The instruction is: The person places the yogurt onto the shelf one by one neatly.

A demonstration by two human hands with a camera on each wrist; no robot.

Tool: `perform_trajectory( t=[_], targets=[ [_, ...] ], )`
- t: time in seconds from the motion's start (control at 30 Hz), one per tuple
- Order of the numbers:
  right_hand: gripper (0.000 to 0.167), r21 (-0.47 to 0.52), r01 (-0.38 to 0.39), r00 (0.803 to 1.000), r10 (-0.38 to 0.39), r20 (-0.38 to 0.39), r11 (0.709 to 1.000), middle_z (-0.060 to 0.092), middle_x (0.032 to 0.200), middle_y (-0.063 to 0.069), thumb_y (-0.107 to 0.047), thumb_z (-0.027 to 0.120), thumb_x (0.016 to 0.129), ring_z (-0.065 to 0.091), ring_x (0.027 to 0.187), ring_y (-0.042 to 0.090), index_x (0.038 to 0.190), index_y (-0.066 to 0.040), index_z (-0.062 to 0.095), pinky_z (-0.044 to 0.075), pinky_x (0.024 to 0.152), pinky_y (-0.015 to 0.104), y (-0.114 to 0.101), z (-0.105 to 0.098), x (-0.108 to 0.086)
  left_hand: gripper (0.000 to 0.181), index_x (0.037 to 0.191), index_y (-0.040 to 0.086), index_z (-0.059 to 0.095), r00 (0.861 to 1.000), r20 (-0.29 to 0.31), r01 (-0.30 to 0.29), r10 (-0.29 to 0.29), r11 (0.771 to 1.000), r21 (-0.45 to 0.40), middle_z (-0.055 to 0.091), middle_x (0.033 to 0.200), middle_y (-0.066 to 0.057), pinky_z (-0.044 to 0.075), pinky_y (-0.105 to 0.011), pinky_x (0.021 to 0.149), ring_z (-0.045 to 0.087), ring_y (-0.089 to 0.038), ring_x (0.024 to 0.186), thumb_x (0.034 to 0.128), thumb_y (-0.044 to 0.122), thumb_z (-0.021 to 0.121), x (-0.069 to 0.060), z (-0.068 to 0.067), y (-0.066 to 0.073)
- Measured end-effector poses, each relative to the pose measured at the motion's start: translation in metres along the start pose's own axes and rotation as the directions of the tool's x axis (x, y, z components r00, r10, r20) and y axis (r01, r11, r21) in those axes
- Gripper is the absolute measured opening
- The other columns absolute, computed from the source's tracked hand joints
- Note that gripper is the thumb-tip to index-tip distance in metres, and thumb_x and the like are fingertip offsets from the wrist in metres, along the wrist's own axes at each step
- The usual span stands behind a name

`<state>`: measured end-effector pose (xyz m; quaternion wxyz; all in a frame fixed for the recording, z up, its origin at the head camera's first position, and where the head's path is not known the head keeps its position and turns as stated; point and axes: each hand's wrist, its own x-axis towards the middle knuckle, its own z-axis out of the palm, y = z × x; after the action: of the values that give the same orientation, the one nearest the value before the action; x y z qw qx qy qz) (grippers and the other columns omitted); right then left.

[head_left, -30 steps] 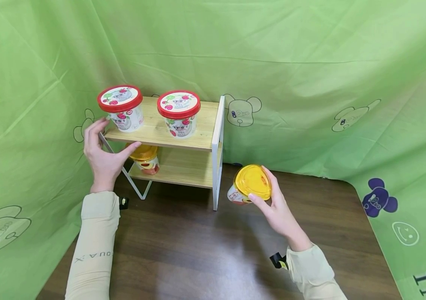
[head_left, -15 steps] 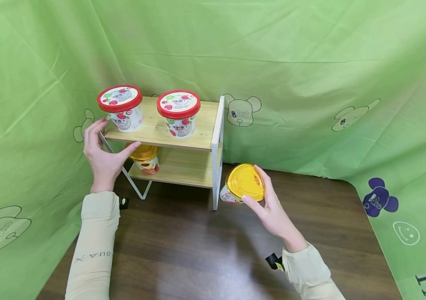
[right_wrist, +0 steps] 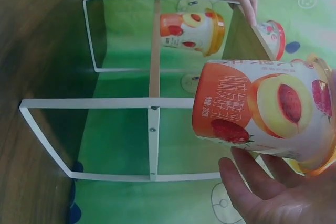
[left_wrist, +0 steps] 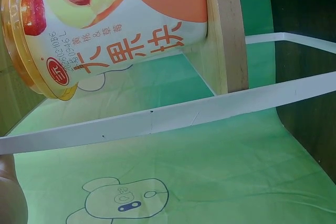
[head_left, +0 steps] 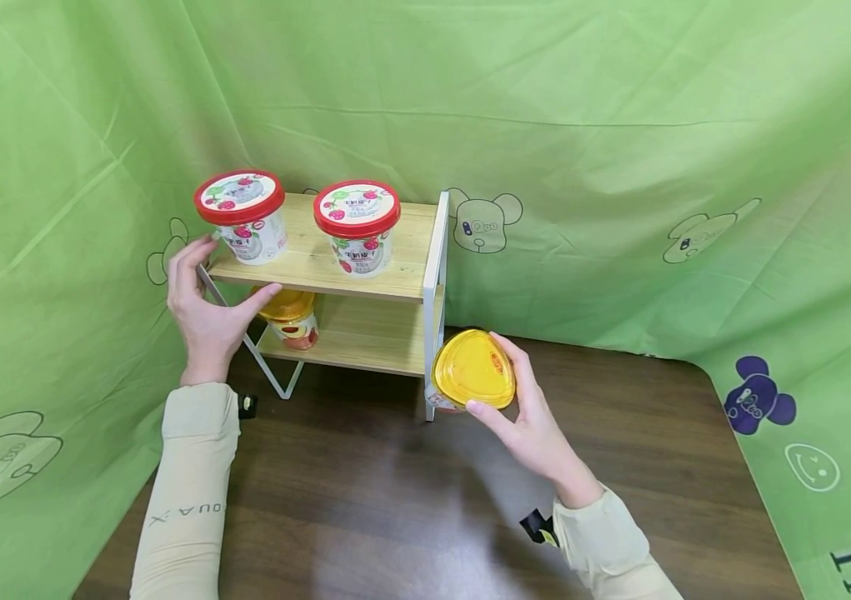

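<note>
My left hand [head_left: 203,325] grips the left end of the two-tier shelf [head_left: 402,283], fingers at its side and thumb along the upper board's front edge. My right hand [head_left: 533,429] holds a yogurt cup [head_left: 473,369] with a yellow lid, off the table, close to the shelf's right white metal frame. In the right wrist view that yogurt cup [right_wrist: 273,108] shows peach and strawberry pictures. A matching yogurt cup [left_wrist: 115,19] stands on the lower board [head_left: 365,337] at its left end. Two red-lidded tubs, a left tub [head_left: 248,225] and a right tub [head_left: 359,237], stand upright on the upper board.
The shelf's white frame [head_left: 431,358] stands on a dark wooden table [head_left: 365,500]. Green cloth [head_left: 583,125] with printed bear figures hangs behind and at both sides. A black wrist strap piece [head_left: 539,527] sits by the right sleeve.
My right hand has carried the yogurt cup leftward toward the shelf's right side, where it now overlaps the frame in the head view. The left hand, shelf and tubs have stayed put.
</note>
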<state>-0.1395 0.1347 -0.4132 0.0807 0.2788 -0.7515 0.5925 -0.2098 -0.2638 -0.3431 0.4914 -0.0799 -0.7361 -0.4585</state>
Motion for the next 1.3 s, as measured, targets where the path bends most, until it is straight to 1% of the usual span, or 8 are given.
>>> perform_trajectory(
  t=[0.1,0.2,0.4,0.73,0.9,1.0,1.17,1.3],
  targets=[
    [0.089,0.004,0.019,1.000,-0.019,0.000,1.000,0.048,0.148,0.003,0.001,0.076,0.087,0.049,0.129,0.025,0.159,-0.020,0.028,0.040,0.108,0.030,-0.001,0.003,0.001,0.080,0.125,-0.012,0.060,1.000,-0.004,0.014,-0.014,1.000,-0.008,0.057,0.134,-0.022,0.037,-0.045,0.110,0.049,-0.021,0.128,0.0612,0.018,0.097,0.000,0.000,0.001],
    [0.089,0.012,0.037,0.999,-0.037,0.005,0.999,0.049,0.147,0.004,0.002,0.077,0.085,0.050,0.128,0.026,0.158,-0.018,0.029,0.040,0.107,0.030,-0.001,0.008,0.001,0.080,0.126,-0.012,0.059,1.000,0.006,0.000,0.000,1.000,0.003,0.056,0.135,-0.023,0.038,-0.045,0.110,0.048,-0.021,0.129,0.0638,0.022,0.097,0.000,0.000,0.001],
    [0.087,0.027,0.047,0.999,-0.047,0.026,0.999,0.052,0.145,0.006,0.001,0.078,0.085,0.051,0.128,0.026,0.156,-0.016,0.031,0.040,0.107,0.030,-0.001,0.018,0.001,0.080,0.126,-0.012,0.059,1.000,0.005,-0.005,0.005,1.000,0.002,0.056,0.135,-0.023,0.038,-0.045,0.110,0.049,-0.020,0.129,0.0636,0.022,0.097,0.000,0.000,0.000],
    [0.084,0.052,0.030,0.997,-0.033,0.067,0.998,0.052,0.145,0.007,-0.004,0.079,0.086,0.051,0.129,0.025,0.153,-0.015,0.030,0.040,0.108,0.031,0.000,0.037,-0.003,0.079,0.126,-0.012,0.059,1.000,0.008,-0.019,0.019,1.000,0.003,0.057,0.135,-0.022,0.038,-0.046,0.109,0.048,-0.023,0.129,0.0631,0.016,0.096,0.000,-0.001,0.000],
    [0.085,0.056,0.006,0.996,-0.011,0.087,0.998,0.052,0.144,0.004,-0.007,0.080,0.087,0.051,0.129,0.024,0.153,-0.018,0.029,0.040,0.107,0.032,0.001,0.047,-0.005,0.080,0.126,-0.013,0.059,1.000,0.002,-0.007,0.007,1.000,-0.009,0.057,0.134,-0.022,0.038,-0.045,0.109,0.049,-0.024,0.128,0.0636,0.020,0.097,0.000,0.000,0.001],
    [0.085,0.065,0.005,0.995,-0.011,0.098,0.998,0.052,0.143,0.004,-0.008,0.081,0.086,0.051,0.129,0.024,0.152,-0.018,0.028,0.040,0.108,0.033,0.002,0.052,-0.006,0.080,0.125,-0.013,0.059,1.000,-0.002,0.003,-0.003,1.000,-0.017,0.057,0.134,-0.021,0.038,-0.045,0.109,0.049,-0.024,0.128,0.0633,0.022,0.097,0.001,0.000,0.001],
    [0.085,0.084,-0.012,0.994,0.003,0.107,0.996,0.051,0.145,0.004,-0.009,0.081,0.086,0.049,0.131,0.023,0.152,-0.017,0.028,0.038,0.110,0.033,0.003,0.062,-0.007,0.080,0.125,-0.012,0.060,1.000,-0.002,0.015,-0.015,1.000,-0.017,0.057,0.134,-0.019,0.038,-0.044,0.110,0.049,-0.023,0.128,0.0619,0.018,0.097,0.000,0.000,0.002],
    [0.084,0.094,-0.026,0.993,0.015,0.116,0.995,0.050,0.146,0.004,-0.010,0.080,0.088,0.048,0.132,0.023,0.153,-0.017,0.027,0.038,0.110,0.033,0.005,0.069,-0.008,0.078,0.126,-0.012,0.059,1.000,0.002,0.009,-0.009,1.000,-0.010,0.057,0.135,-0.021,0.038,-0.044,0.110,0.049,-0.022,0.128,0.0615,0.014,0.096,0.000,0.000,0.002]
  ],
)
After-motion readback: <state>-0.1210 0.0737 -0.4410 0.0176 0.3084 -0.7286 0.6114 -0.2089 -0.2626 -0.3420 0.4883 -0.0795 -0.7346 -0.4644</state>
